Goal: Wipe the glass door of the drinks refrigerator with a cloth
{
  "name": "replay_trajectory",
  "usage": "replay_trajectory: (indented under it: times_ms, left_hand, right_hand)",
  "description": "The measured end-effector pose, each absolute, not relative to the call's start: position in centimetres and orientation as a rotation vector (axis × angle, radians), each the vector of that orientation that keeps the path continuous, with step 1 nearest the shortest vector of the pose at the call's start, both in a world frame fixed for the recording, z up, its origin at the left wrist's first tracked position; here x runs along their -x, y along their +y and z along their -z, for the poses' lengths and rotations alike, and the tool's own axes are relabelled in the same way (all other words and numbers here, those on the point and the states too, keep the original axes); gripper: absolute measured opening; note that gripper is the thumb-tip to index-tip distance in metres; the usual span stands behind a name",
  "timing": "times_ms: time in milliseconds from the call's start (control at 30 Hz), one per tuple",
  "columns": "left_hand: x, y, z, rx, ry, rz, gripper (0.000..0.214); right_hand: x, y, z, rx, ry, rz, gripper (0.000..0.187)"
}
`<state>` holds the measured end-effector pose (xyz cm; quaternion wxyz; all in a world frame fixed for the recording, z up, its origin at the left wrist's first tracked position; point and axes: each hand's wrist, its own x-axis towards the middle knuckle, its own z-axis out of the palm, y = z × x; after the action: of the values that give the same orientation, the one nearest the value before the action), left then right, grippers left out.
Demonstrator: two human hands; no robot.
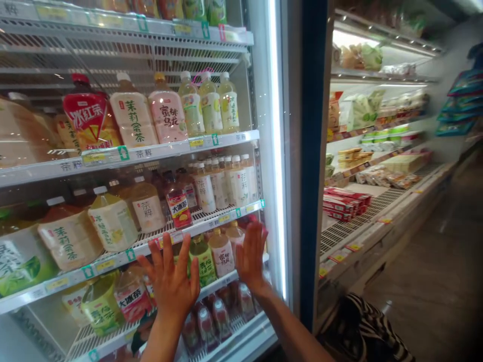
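My left hand [169, 276] is raised with its fingers spread, and nothing is in it. In front of it are the lower shelves of a lit drinks cooler [277, 151]. Nearest its fingers stand a green-labelled tea bottle [203, 264] and, on the shelf above, a dark bottle with a red label [178, 203]. My right hand [251, 254] is held up beside a pale pink-labelled bottle [222, 254], fingers stretched out and palm turned inward. It too holds nothing. Whether either hand touches the cooler's front, I cannot tell.
Large tea bottles [132, 113] line the upper shelf, with clear slim bottles [228, 105] at its right end. Several small dark bottles [206, 324] stand lowest. To the right, an open chiller [343, 236] holds red boxes [345, 201] and packed produce. A striped black-and-white cloth [377, 322] lies below.
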<state>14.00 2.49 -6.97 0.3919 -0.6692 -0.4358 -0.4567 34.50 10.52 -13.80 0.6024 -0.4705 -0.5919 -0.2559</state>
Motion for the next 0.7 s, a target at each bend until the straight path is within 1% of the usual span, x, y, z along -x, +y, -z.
replay_trajectory:
  times_ms: [67,100,233,267,333,433,500,533,633,700]
  left_hand:
    - [-14.0,2.5,7.2,1.716,-1.098,1.151,0.079]
    - [-13.9,2.6,7.3,1.722,-1.096,1.149,0.079]
    - [-13.7,3.0,7.6,1.715,-1.127,1.176,0.078]
    - [-13.8,3.0,7.6,1.711,-1.133,1.184,0.078]
    - [-13.8,3.0,7.7,1.707,-1.133,1.194,0.079]
    - [-13.4,2.6,7.9,1.707,-1.126,1.198,0.080]
    - [-12.7,2.3,8.0,1.705,-1.128,1.197,0.079]
    - [-12.3,2.2,7.9,1.700,-1.130,1.194,0.079]
    - [-10.9,1.9,7.6,1.675,-1.127,1.196,0.078]
    - [-10.0,1.8,7.4,1.651,-1.132,1.216,0.078]
  right_hand:
    - [-35.0,10.5,15.9,1.104,-1.419,0.595,0.074]
    - [-35.7,10.9,15.5,1.112,-1.417,0.593,0.074]
    - [-38.6,13.1,9.3,1.109,-1.259,0.570,0.069]
    - [-38.6,13.2,8.5,1.102,-1.230,0.567,0.068]
    - [-37.6,12.6,9.3,1.100,-1.233,0.566,0.068]
    - [-35.4,11.1,13.3,1.125,-1.380,0.587,0.072]
    - [-35.5,11.2,13.7,1.130,-1.442,0.627,0.074]
    - [-36.1,11.8,12.5,1.130,-1.419,0.643,0.073]
    - [-38.5,13.9,6.8,1.118,-1.222,0.640,0.067]
    - [-38.1,14.1,4.4,1.091,-1.185,0.621,0.067]
